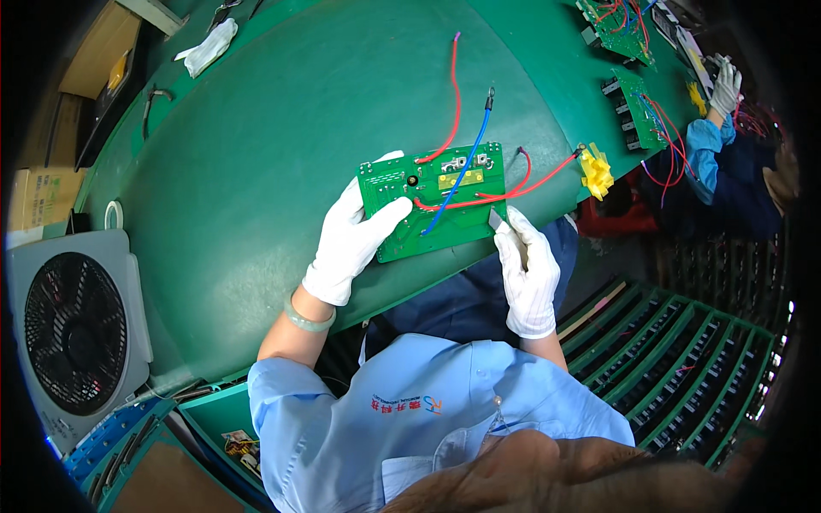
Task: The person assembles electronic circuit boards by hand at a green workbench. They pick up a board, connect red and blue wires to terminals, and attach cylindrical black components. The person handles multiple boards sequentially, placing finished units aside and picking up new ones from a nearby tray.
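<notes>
A green circuit board (398, 244) is tilted up over the near edge of the table, its soldered face toward me. My left hand (346, 235), in a white glove, grips the board's left side, thumb on the face and fingers behind. Red wires (456, 94) and a blue wire (473, 150) rise from the board; the blue one ends in a ring terminal. A knotted yellow bundle (596, 171) hangs by the end of one red wire. In my gloved right hand (528, 265), thumb and fingers pinch a small flat grey blade-like piece (495, 220) at the board's lower right corner.
A grey box fan (77, 329) stands at the left. A white glove (209, 47) lies at the far left of the green table (256, 171). More wired boards (637, 107) sit at the right, near a co-worker's gloved hand (725, 88). Slotted green racks (676, 368) are below right.
</notes>
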A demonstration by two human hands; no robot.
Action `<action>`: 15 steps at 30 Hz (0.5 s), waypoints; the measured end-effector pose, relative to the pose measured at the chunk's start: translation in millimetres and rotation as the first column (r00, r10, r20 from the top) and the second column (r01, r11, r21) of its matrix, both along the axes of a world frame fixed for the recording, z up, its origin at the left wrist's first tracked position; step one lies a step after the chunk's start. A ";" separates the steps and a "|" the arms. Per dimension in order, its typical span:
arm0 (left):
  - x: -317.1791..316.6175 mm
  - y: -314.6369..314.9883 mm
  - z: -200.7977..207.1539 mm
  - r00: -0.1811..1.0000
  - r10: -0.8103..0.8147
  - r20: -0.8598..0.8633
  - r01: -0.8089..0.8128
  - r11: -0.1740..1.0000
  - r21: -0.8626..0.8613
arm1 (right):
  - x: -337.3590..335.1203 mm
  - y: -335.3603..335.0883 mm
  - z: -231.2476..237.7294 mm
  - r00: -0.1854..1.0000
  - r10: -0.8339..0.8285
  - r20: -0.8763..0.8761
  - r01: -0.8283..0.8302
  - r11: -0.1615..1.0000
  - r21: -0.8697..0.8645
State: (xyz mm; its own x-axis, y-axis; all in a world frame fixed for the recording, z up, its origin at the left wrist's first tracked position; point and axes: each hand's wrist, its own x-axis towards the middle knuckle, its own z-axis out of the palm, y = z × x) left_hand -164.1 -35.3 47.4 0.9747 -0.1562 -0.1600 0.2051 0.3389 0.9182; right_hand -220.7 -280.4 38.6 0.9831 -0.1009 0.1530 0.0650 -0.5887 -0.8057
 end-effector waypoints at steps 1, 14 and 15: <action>-0.4 -0.2 0.2 1.000 -0.002 0.003 0.002 1.000 0.002 | -0.2 0.4 -1.4 0.999 -0.031 -0.014 0.032 0.989 0.141; -6.6 7.0 -2.2 0.998 0.009 0.064 -0.013 0.998 0.059 | 7.0 -10.6 19.6 0.980 0.195 0.045 -0.194 0.981 -0.014; -5.1 5.9 -1.8 0.998 0.006 0.064 -0.008 0.999 0.044 | 10.7 -10.6 24.5 0.966 0.248 0.076 -0.241 0.967 -0.085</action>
State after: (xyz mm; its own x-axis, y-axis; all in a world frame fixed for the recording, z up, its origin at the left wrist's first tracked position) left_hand -169.3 -29.3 45.6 0.9841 -0.1435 -0.1043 0.1436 0.2990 0.9434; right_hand -210.0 -291.0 63.1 0.9593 0.1558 0.2354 0.2811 -0.6046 -0.7453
